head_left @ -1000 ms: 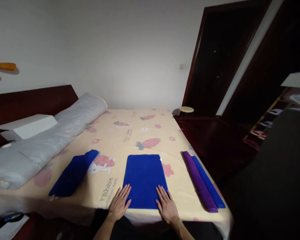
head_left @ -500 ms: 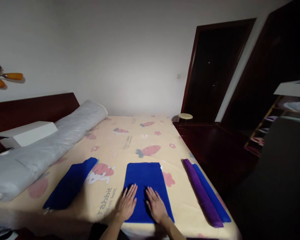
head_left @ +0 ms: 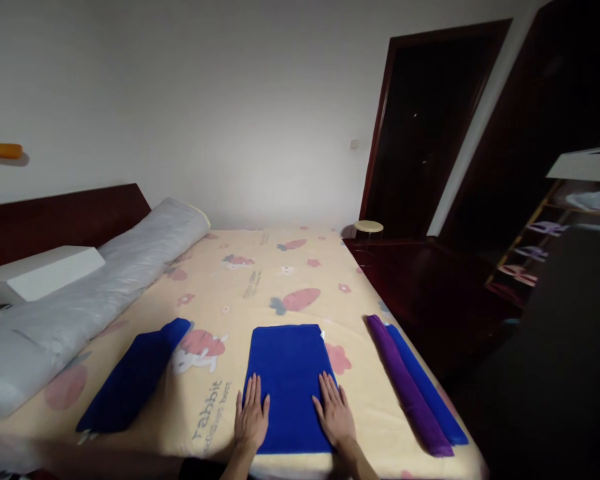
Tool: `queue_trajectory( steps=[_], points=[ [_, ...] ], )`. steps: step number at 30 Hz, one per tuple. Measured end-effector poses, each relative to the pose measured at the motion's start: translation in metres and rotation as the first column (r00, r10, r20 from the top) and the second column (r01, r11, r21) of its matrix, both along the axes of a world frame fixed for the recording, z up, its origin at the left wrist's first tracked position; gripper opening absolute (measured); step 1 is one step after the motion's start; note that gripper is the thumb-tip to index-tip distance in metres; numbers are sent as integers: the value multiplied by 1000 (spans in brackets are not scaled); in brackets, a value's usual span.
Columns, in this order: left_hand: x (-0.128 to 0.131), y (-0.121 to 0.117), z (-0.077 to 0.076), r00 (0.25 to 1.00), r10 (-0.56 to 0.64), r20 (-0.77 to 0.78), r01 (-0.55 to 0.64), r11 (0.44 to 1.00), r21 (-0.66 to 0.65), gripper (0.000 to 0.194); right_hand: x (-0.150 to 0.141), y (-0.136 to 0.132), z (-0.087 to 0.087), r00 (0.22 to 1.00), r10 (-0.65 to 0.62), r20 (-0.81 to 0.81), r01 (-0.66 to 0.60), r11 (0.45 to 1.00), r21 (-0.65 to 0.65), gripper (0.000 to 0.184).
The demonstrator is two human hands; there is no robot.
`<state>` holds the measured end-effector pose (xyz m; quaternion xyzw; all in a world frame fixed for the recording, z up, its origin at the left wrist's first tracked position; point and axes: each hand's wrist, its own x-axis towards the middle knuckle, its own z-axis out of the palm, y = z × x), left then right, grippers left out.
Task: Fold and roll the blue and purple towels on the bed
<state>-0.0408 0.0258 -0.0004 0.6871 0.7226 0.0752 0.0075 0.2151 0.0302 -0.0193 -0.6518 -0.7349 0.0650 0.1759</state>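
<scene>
A folded blue towel (head_left: 289, 373) lies flat near the front edge of the bed (head_left: 260, 280). My left hand (head_left: 251, 417) rests flat on its near left edge, fingers stretched out. Flat on the near right edge lies my right hand (head_left: 335, 415), fingers apart too. Neither hand holds anything. Another blue towel (head_left: 133, 380) lies to the left. On the right, a rolled purple towel (head_left: 405, 383) lies beside a rolled blue towel (head_left: 433, 390).
A long grey bolster (head_left: 90, 287) and a white box (head_left: 35, 272) lie along the dark headboard at left. A round stool (head_left: 369, 227) stands past the bed by a dark doorway. Shelves (head_left: 540, 253) stand at right.
My hands were close together on the middle of the towel half a second ago; now they have slid apart to its left and right edges.
</scene>
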Motion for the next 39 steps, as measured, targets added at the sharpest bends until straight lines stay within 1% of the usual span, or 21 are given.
queue_trajectory(
  steps=[3, 5, 8, 11, 13, 14, 16, 17, 18, 20, 21, 23, 25, 27, 29, 32, 34, 36, 37, 38, 39],
  points=[
    [1, 0, -4, 1000, -10, -28, 12, 997, 81, 53, 5, 2, -7, 999, -33, 0, 33, 997, 70, 74],
    [4, 2, -4, 997, -71, -43, 77, 983, 164, 53, -2, 5, -3, 1000, 17, -8, -16, 994, 104, 73],
    [14, 12, 1, 975, -217, -57, 224, 943, 247, 55, -22, 12, 13, 976, 215, -19, -211, 968, 138, 61],
    [28, 28, 10, 952, -304, -40, 304, 916, 263, 54, -49, 19, 26, 886, 463, -22, -455, 878, 149, 58],
    [33, 39, 14, 940, -341, -6, 333, 914, 233, 54, -65, 23, 26, 831, 555, -36, -546, 826, 136, 59],
    [34, 44, 14, 933, -359, 14, 348, 914, 207, 53, -70, 25, 25, 815, 578, -45, -569, 812, 127, 59],
    [30, 50, 11, 921, -387, 46, 378, 916, 136, 52, -72, 31, 19, 808, 585, -60, -578, 809, 105, 58],
    [26, 52, 8, 921, -385, 54, 379, 920, 98, 51, -68, 35, 16, 821, 567, -64, -561, 823, 93, 57],
    [20, 53, 5, 930, -363, 55, 359, 931, 65, 50, -62, 40, 13, 848, 527, -66, -522, 850, 78, 56],
    [7, 54, -3, 966, -257, 33, 256, 966, 28, 50, -42, 49, 6, 927, 370, -68, -367, 929, 50, 54],
    [1, 54, -6, 982, -187, 16, 186, 982, 27, 51, -31, 54, 3, 959, 276, -67, -273, 961, 42, 53],
    [-10, 54, -12, 997, -76, -19, 76, 996, 41, 53, -11, 62, -2, 991, 118, -64, -116, 992, 40, 56],
    [-14, 54, -16, 998, -39, -47, 42, 997, 69, 53, -1, 68, -6, 997, 43, -59, -40, 998, 57, 61],
    [-11, 55, -17, 998, -35, -59, 42, 992, 122, 52, -2, 69, -5, 998, 29, -57, -25, 996, 82, 63],
    [-1, 59, -16, 998, -49, -47, 57, 982, 181, 53, -15, 68, 0, 995, 85, -59, -79, 992, 99, 61],
    [22, 71, -10, 988, -156, 8, 150, 962, 226, 55, -48, 67, 10, 957, 284, -65, -277, 956, 97, 57],
    [36, 87, -5, 971, -237, 43, 221, 948, 227, 55, -69, 72, 17, 893, 445, -66, -438, 894, 95, 56],
    [42, 106, -2, 963, -263, 63, 245, 947, 206, 54, -81, 84, 22, 823, 565, -64, -559, 824, 85, 56],
    [42, 116, -2, 964, -256, 66, 241, 953, 183, 53, -83, 92, 24, 802, 595, -63, -590, 804, 72, 56],
    [39, 125, -2, 969, -240, 65, 228, 962, 152, 52, -80, 102, 25, 802, 594, -65, -592, 804, 51, 56],
    [35, 135, -3, 974, -220, 59, 212, 970, 119, 51, -74, 113, 27, 824, 562, -67, -562, 827, 21, 55]
  ],
)
